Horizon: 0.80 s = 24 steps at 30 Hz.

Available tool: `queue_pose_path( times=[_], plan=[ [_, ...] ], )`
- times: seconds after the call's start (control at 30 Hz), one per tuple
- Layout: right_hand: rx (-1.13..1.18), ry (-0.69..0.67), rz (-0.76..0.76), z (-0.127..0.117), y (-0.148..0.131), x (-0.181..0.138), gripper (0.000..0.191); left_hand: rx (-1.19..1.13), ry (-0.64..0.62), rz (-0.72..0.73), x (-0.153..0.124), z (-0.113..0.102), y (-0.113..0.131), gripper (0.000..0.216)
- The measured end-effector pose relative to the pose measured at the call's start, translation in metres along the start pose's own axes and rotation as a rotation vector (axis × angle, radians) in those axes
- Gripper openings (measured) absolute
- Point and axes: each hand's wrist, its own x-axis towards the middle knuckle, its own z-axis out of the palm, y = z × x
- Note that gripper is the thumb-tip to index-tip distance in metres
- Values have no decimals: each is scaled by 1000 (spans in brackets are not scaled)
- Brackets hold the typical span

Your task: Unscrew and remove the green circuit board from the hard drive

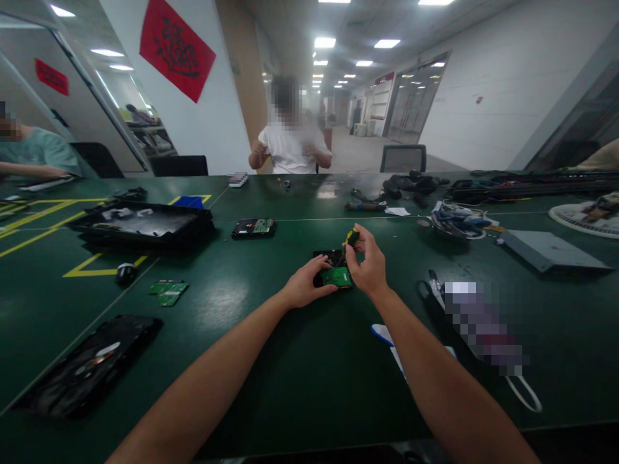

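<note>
- Your right hand: fingers closed round the yellow-and-black handle of a screwdriver, its shaft slanting down to the hard drive. Whether the tip is seated, you cannot tell from this view.
- Your left hand: fingers gripping the hard drive at its left end, thumb along the near edge.
- The hard drive lies on the bench between your left and right fingers, green board facing up.
- Beyond your right fingers: a dark-handled tool.
- Left of your left fingers and farther off: a second drive, lying flat.
- Well left of your left fingers: a loose circuit board.
- Well right of your right fingers: a grey metal box.
- Farthest past your fingers, across the bench: a person in a white shirt.
</note>
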Motion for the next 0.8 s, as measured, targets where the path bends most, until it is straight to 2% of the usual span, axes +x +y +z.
queue_pose_path(
  times=[0.17,0.67,0.8],
  plan=[
    [-57,18,-24,-1,-1,0,54,4,-5,-6,0,-1,1,61],
    [-17,-4,-2,1,-1,-2,54,-6,-2,-13,0,-1,2,63],
    [-37,27,-2,1,-1,-1,57,-5,-2,-10,0,0,1,62]
  ],
)
